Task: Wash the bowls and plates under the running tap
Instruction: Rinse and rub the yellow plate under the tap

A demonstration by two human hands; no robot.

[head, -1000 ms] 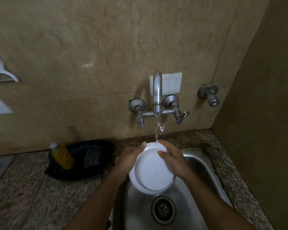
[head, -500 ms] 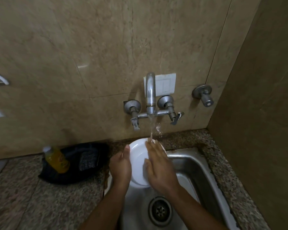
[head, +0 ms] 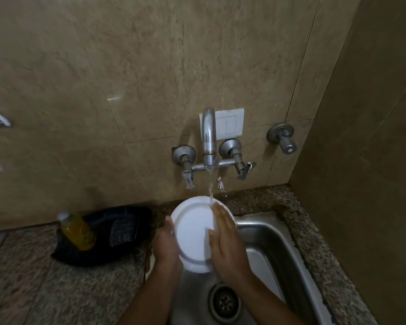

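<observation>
A white plate [head: 192, 231] is held tilted over the steel sink [head: 263, 233], its face toward me. My left hand [head: 165, 245] grips the plate's left rim. My right hand [head: 227, 247] lies flat on the plate's right side, fingers straight and pointing up to the rim. Water runs from the steel tap [head: 208, 137] and lands on the top of the plate by my right fingertips.
A yellow bottle [head: 76, 231] leans on a black bag [head: 108, 238] on the speckled counter [head: 33, 282] left of the sink. The drain [head: 225, 301] lies below the plate. A valve [head: 283, 137] and a side wall stand at the right.
The plate has turned and risen slightly so more of its face shows under the stream. My right hand slid to the plate's right side, its fingers now flat; my left hand stayed on the left rim.
</observation>
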